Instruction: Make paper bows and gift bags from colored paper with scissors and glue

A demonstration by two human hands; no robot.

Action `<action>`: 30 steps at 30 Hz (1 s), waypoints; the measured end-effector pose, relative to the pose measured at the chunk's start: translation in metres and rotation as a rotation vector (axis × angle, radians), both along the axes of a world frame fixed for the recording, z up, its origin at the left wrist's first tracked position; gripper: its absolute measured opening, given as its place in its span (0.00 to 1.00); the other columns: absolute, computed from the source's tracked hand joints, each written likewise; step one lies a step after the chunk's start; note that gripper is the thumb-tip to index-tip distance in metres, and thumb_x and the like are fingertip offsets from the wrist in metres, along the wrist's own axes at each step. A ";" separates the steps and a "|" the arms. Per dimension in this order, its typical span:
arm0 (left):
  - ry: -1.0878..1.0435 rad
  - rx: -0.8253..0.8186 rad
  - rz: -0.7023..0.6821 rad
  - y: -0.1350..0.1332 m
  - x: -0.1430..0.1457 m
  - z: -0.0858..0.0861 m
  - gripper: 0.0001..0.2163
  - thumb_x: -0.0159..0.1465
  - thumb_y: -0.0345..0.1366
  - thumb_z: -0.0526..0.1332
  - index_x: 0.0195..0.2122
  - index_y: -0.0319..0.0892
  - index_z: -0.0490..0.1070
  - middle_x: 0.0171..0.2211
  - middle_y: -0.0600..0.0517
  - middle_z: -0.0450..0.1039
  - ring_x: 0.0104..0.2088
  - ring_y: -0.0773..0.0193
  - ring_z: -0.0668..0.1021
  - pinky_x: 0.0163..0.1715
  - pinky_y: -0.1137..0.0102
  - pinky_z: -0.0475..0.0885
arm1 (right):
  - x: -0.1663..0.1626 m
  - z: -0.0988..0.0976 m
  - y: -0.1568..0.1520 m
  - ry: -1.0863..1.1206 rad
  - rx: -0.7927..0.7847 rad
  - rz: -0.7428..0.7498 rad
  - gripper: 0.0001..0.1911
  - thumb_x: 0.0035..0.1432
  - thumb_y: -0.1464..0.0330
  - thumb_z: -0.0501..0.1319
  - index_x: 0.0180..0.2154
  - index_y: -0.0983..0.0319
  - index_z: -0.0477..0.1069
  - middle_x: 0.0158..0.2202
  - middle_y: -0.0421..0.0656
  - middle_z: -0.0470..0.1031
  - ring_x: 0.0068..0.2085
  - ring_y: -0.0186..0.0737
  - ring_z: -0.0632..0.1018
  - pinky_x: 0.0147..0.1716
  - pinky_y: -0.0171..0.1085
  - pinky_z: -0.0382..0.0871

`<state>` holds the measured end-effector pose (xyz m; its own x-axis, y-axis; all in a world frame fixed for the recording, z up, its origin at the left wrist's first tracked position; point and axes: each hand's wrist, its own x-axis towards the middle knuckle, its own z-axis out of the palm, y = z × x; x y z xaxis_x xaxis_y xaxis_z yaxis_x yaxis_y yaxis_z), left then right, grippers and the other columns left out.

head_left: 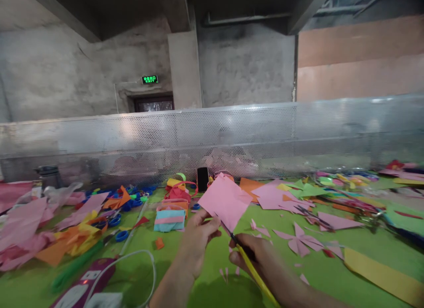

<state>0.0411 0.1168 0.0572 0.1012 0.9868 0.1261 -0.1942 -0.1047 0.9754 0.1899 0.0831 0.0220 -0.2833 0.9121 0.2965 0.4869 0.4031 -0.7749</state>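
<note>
In the middle of the head view, my left hand (196,242) is closed on a pink sheet of paper (226,198) by its lower left edge. The sheet is roughly square and held up above the table with a corner pointing down. My right hand (260,257) grips a pair of scissors (249,266) with a long yellow handle. Their thin dark blades lie against the lower part of the sheet; whether they are cutting into it I cannot tell. Small pink paper scraps (224,275) lie on the table below my hands.
A flower-like pink paper cutout (300,241) and a yellow paper strip (380,272) lie to the right. At left are crumpled orange paper (71,239), a purple power strip (94,277) and a white cable (154,266). A phone (202,179) stands before the perforated metal screen (228,122).
</note>
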 end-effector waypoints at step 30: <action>0.106 0.096 0.009 0.005 -0.003 -0.003 0.07 0.45 0.31 0.63 0.27 0.39 0.72 0.23 0.54 0.69 0.29 0.65 0.71 0.33 0.70 0.67 | 0.006 0.004 0.004 -0.046 -0.018 0.026 0.13 0.55 0.61 0.54 0.23 0.61 0.63 0.20 0.36 0.61 0.23 0.32 0.62 0.21 0.30 0.51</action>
<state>0.0381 0.1219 0.0547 0.1100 0.9717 0.2089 -0.0888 -0.1997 0.9758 0.1959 0.0868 0.0256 -0.3195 0.9094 0.2664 0.5119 0.4022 -0.7591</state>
